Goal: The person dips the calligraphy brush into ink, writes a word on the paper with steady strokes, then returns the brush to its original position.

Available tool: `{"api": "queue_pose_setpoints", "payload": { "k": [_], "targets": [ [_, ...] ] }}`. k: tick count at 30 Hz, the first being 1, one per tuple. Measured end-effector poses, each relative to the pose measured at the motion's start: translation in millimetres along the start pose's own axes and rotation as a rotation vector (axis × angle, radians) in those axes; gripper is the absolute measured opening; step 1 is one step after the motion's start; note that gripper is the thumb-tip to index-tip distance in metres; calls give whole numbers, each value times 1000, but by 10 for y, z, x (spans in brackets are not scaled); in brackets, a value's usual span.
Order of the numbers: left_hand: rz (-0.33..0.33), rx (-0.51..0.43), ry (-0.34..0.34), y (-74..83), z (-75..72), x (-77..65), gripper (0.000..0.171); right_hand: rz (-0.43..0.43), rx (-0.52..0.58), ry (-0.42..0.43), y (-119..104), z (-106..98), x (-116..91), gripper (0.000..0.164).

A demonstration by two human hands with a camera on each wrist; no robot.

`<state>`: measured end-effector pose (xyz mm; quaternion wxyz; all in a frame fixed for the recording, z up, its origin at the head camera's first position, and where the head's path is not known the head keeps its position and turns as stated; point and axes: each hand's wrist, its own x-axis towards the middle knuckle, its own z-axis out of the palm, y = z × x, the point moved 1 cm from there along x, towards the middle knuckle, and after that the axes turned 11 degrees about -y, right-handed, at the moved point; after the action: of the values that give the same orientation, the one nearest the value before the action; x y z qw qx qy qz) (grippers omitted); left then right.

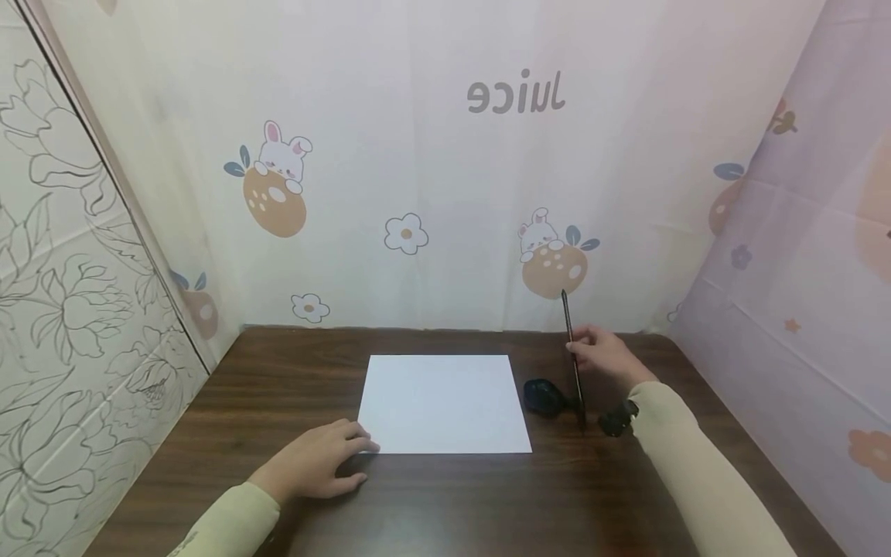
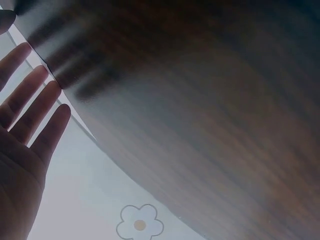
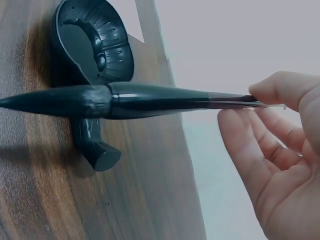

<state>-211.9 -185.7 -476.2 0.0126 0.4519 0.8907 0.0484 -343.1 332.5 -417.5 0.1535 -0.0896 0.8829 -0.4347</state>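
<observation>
A white sheet of paper [image 1: 445,402] lies flat on the dark wooden table. My left hand [image 1: 323,460] rests at its lower left corner, fingertips on the paper's edge and thumb apart on the wood. In the left wrist view the fingers of that hand [image 2: 25,150] are fairly straight, holding nothing. To the right of the sheet, my right hand [image 1: 602,357] pinches a calligraphy brush [image 3: 145,101] by its thin handle between thumb and fingers. The dark, pointed bristles hang downward, past a black ink dish [image 3: 117,42] with a ribbed bowl and a stubby stem.
The wooden table [image 1: 418,510] reaches back to a patterned curtain [image 1: 452,170] with rabbits and flowers. More curtain [image 1: 800,309] hangs along the right side, and a floral panel [image 1: 83,309] stands on the left. A dark band [image 1: 616,419] sits at my right wrist.
</observation>
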Motion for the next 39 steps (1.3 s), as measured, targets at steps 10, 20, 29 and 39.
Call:
{"api": "queue_pose_setpoints", "payload": {
  "k": [10, 20, 29, 39],
  "targets": [
    [-5, -17, 2, -11, 25, -9, 35, -72, -29, 139, -38, 15, -23, 51],
    [-6, -40, 8, -2, 20, -10, 34, -189, -77, 254, -79, 25, -27, 49],
    [11, -19, 29, -14, 37, -7, 35, -281, -93, 371, -160, 58, -73, 44],
    [7, -11, 24, -22, 43, -11, 35, -374, -59, 464, -255, 101, -98, 42]
  ]
}}
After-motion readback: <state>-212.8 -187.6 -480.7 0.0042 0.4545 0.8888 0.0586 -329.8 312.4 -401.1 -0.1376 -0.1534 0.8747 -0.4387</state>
